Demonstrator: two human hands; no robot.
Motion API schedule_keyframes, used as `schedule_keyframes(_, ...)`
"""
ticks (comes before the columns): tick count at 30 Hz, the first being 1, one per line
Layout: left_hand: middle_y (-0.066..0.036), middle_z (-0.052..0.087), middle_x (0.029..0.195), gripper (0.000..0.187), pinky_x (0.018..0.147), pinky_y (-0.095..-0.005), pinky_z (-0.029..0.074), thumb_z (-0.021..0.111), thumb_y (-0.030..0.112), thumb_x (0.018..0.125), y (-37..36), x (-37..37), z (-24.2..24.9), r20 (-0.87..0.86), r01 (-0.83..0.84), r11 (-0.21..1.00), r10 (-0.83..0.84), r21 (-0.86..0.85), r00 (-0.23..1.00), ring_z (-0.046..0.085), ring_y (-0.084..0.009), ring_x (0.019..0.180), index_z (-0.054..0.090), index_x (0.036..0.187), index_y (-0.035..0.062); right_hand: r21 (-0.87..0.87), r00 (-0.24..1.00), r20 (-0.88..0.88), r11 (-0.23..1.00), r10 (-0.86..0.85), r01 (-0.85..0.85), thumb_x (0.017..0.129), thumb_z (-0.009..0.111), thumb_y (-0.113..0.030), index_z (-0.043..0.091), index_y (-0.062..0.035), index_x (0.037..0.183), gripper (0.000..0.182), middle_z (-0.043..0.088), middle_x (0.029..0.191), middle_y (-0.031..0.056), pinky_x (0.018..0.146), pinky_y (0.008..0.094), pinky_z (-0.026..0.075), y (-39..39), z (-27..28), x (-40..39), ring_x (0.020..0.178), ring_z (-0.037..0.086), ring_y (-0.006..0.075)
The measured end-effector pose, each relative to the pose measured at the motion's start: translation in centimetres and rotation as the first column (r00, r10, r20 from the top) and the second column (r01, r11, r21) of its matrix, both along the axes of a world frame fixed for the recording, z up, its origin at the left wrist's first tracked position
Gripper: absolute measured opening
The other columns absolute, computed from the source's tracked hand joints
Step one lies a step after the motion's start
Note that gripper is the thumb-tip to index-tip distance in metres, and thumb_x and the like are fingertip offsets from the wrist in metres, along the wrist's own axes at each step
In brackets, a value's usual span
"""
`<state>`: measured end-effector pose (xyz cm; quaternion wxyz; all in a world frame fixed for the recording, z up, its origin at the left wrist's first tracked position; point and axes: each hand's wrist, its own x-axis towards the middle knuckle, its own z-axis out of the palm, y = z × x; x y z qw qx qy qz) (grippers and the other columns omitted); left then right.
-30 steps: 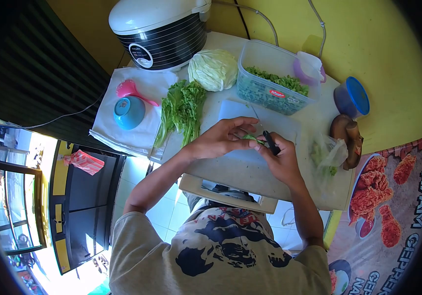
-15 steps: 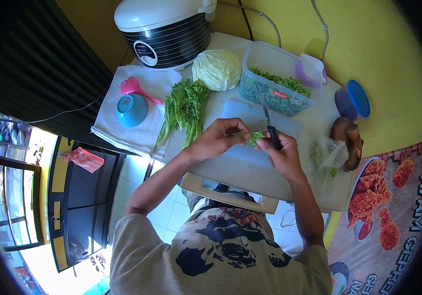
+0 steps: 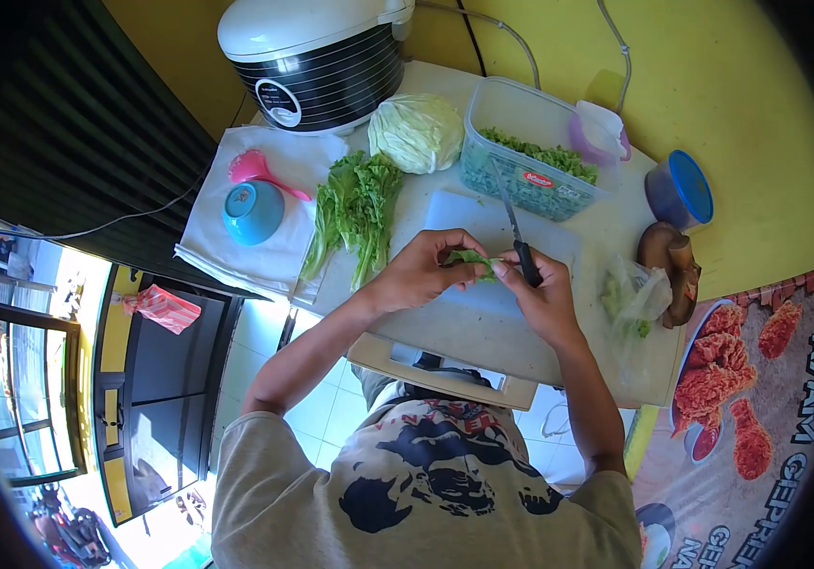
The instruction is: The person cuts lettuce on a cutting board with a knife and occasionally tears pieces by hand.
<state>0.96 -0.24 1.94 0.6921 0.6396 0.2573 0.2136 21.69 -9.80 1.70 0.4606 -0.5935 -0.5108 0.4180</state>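
Observation:
Above the pale blue cutting board (image 3: 454,211), my left hand (image 3: 423,272) pinches a small green lettuce leaf (image 3: 471,256). My right hand (image 3: 544,294) grips the black handle of a knife (image 3: 524,258), its blade pointing up and away toward the tub. The thumb of that hand also touches the leaf's right end. Left of the board lies a bunch of leafy lettuce (image 3: 361,211). Behind it sits a pale cabbage (image 3: 415,133). A clear plastic tub (image 3: 530,185) with cut greens inside stands just past the board.
A rice cooker (image 3: 317,81) stands at the back left. On white sheets (image 3: 212,190) rest a blue bowl (image 3: 253,214) and a pink ladle (image 3: 253,167). To the right are a blue-lidded container (image 3: 680,192), a brown wooden object (image 3: 680,270) and a plastic bag (image 3: 636,296) with greens.
The leaf between my hands has shifted slightly left and now stretches between the fingers of both. The knife stays in my right hand, nearly unmoved.

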Motion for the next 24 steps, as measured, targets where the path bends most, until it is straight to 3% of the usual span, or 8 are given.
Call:
schedule_keyframes(1,-0.003,0.069,0.088,0.018,0.076,-0.0273,0.053,0.072,0.012,0.100,0.0,0.0,0.2,-0.047,-0.018,1.000,0.020,0.023,0.999,0.062,-0.0090,0.081,0.069,0.111,-0.0014,0.032,0.999,0.045,0.999,-0.010,0.008,0.097,0.076,-0.014,0.072,0.0013,0.110,0.020,0.073,0.090,0.0058,0.079,0.0300,0.053,0.1,-0.4,0.0,0.084,0.066,0.0122)
schedule_keyframes(4,-0.007,0.071,0.081,0.023,0.070,-0.0322,0.055,0.076,0.019,0.096,-0.2,0.3,0.3,-0.288,-0.102,0.899,0.242,0.427,0.927,0.068,-0.0155,0.072,0.072,0.108,0.0001,0.103,0.979,0.199,0.995,-0.038,0.018,0.096,0.075,-0.013,0.071,0.0015,0.109,0.020,0.074,0.090,0.0120,0.077,0.0320,0.054,0.6,-0.9,-0.3,0.082,0.070,0.0183)
schedule_keyframes(8,-0.012,0.074,0.084,0.026,0.069,-0.0412,0.058,0.077,0.024,0.090,-0.8,1.0,-0.7,-0.294,-0.097,0.636,0.480,0.766,0.827,0.074,-0.0289,0.074,0.073,0.107,0.0047,0.110,0.863,0.504,0.994,-0.033,-0.026,0.096,0.073,-0.012,0.069,0.0014,0.114,0.022,0.072,0.091,0.0192,0.075,0.0397,0.054,1.7,-0.8,-0.8,0.079,0.070,0.0322)
schedule_keyframes(10,-0.012,0.076,0.088,0.025,0.070,-0.0449,0.058,0.077,0.025,0.089,-0.7,1.3,-1.3,-0.286,-0.081,0.564,0.531,0.822,0.798,0.075,-0.0331,0.078,0.073,0.106,0.0072,0.177,0.816,0.573,0.984,-0.076,-0.033,0.097,0.071,-0.012,0.066,0.0012,0.121,0.027,0.070,0.094,0.0208,0.074,0.0438,0.054,1.9,-0.9,-1.0,0.078,0.068,0.0368)
schedule_keyframes(12,-0.010,0.076,0.087,0.024,0.069,-0.0449,0.059,0.077,0.024,0.088,-0.9,1.4,-1.3,-0.306,-0.079,0.569,0.549,0.818,0.778,0.075,-0.0323,0.077,0.071,0.105,0.0078,0.309,0.830,0.531,0.951,-0.171,-0.002,0.099,0.069,-0.012,0.062,0.0008,0.129,0.034,0.068,0.097,0.0208,0.073,0.0475,0.053,1.4,-1.0,-1.5,0.079,0.067,0.0389)
schedule_keyframes(15,-0.008,0.075,0.083,0.025,0.068,-0.0448,0.059,0.078,0.024,0.088,-0.9,1.4,-1.1,-0.329,-0.093,0.602,0.552,0.793,0.766,0.075,-0.0314,0.075,0.070,0.106,0.0083,0.343,0.849,0.504,0.939,-0.157,-0.030,0.100,0.064,-0.008,0.053,0.0000,0.142,0.044,0.066,0.102,0.0213,0.075,0.0489,0.053,-0.7,-0.8,-1.5,0.082,0.068,0.0400)
schedule_keyframes(21,-0.005,0.073,0.072,0.029,0.065,-0.0425,0.057,0.079,0.024,0.087,-0.6,1.2,-0.8,-0.378,-0.105,0.683,0.518,0.723,0.767,0.073,-0.0297,0.069,0.069,0.108,0.0075,0.131,0.811,0.586,0.987,-0.006,-0.088,0.101,0.056,0.000,0.041,-0.0014,0.157,0.059,0.063,0.095,0.0191,0.065,0.0455,0.055,-6.6,0.5,-2.0,0.072,0.067,0.0363)
schedule_keyframes(24,-0.005,0.072,0.071,0.029,0.064,-0.0417,0.056,0.080,0.024,0.087,-0.4,1.3,-0.8,-0.382,-0.106,0.696,0.508,0.711,0.772,0.073,-0.0290,0.068,0.069,0.108,0.0074,0.125,0.731,0.683,0.982,0.016,-0.139,0.096,0.059,0.003,0.037,-0.0031,0.160,0.068,0.060,0.089,0.0150,0.056,0.0415,0.055,-8.4,-0.3,-1.9,0.065,0.064,0.0299)
